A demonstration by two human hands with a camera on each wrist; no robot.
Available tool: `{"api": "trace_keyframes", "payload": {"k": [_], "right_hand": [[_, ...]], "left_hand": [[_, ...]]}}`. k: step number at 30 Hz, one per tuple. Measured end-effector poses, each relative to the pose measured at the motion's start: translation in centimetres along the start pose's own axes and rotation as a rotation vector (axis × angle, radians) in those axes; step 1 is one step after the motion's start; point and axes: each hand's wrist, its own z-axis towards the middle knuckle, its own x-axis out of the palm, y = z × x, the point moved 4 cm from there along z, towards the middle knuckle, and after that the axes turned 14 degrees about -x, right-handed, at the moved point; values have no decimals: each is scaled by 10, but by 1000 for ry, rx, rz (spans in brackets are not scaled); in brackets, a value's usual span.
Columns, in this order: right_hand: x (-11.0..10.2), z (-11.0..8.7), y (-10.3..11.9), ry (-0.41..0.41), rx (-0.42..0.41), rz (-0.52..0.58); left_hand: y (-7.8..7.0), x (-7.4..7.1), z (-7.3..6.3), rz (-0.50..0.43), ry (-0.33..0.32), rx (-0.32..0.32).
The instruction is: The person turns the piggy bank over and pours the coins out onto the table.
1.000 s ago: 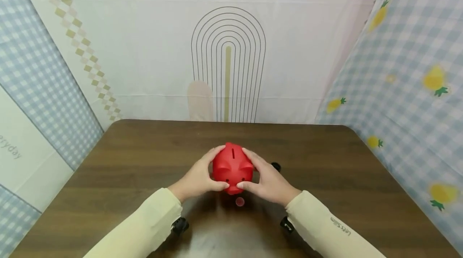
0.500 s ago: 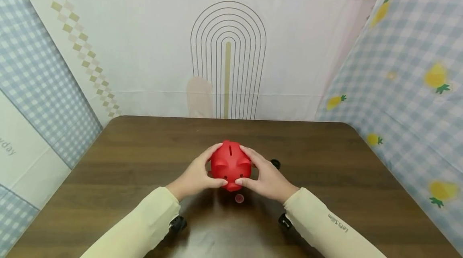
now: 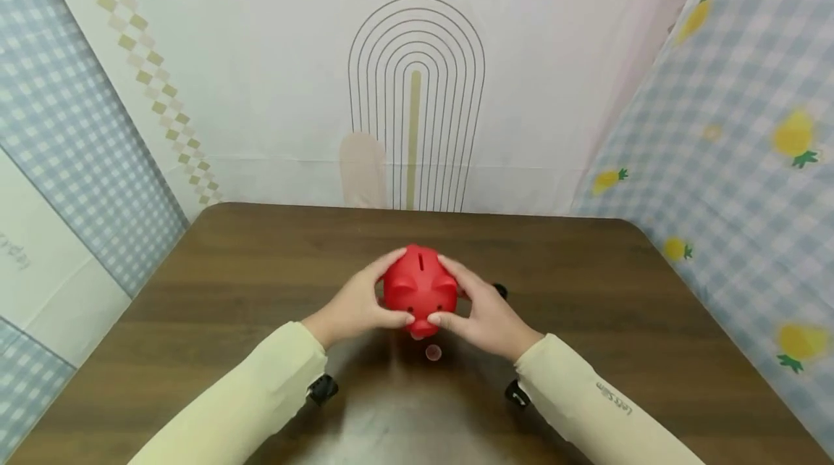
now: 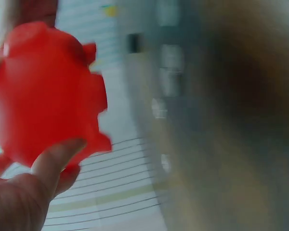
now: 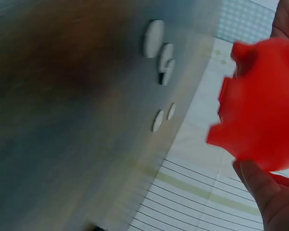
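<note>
A red piggy bank [image 3: 420, 297] is held between both hands, back up and snout toward me, its coin slot showing on top. My left hand [image 3: 355, 308] grips its left side, thumb beside the snout; my right hand [image 3: 490, 316] grips the right side in the same way. Both wrist views show the piggy bank [image 5: 265, 103] raised off the table, its feet in the air. Several round, coin-like discs [image 5: 154, 39] lie on the tabletop beneath. One reddish disc [image 3: 433, 353] shows just in front of the snout. The piggy bank's underside is hidden in the head view.
The dark wooden table [image 3: 274, 255] has rounded far corners and meets a patterned cloth backdrop [image 3: 280, 88]. A small black round object [image 3: 500, 290] sits partly hidden behind my right hand. Checked cloth [image 3: 736, 182] hangs along the right side.
The head view has tilted slightly. Both hands keep their grip on the piggy bank, which stays in nearly the same place. The edge of another disc now shows under the snout.
</note>
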Motion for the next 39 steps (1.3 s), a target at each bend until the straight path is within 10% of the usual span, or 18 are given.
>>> {"api": "trace_keyframes", "payload": {"k": [4, 11, 13, 15, 20, 23, 27, 33, 35, 39], "right_hand": [[2, -1, -4, 41, 126, 56], [-10, 0, 18, -193, -412, -258], [-11, -2, 20, -240, -471, -275], [-9, 0, 14, -202, -353, -172], [9, -4, -9, 5, 233, 170], [11, -4, -9, 22, 306, 215], [4, 2, 0, -42, 193, 201], [-7, 2, 22, -130, -300, -108], [-8, 1, 20, -133, -274, -113], [-3, -1, 4, -13, 170, 119]], "left_hand": [[11, 2, 5, -81, 38, -104], [-19, 0, -13, 125, -172, 374], [-24, -1, -14, 146, -192, 424], [-17, 0, -7, 101, -145, 314], [20, 6, 8, -43, 44, -124], [23, 5, 6, -72, 55, -151], [9, -1, -3, -40, -36, 18], [-19, -4, -25, 246, -239, 495], [-16, -3, -22, 196, -203, 430], [12, 5, -7, -46, -20, 25]]}}
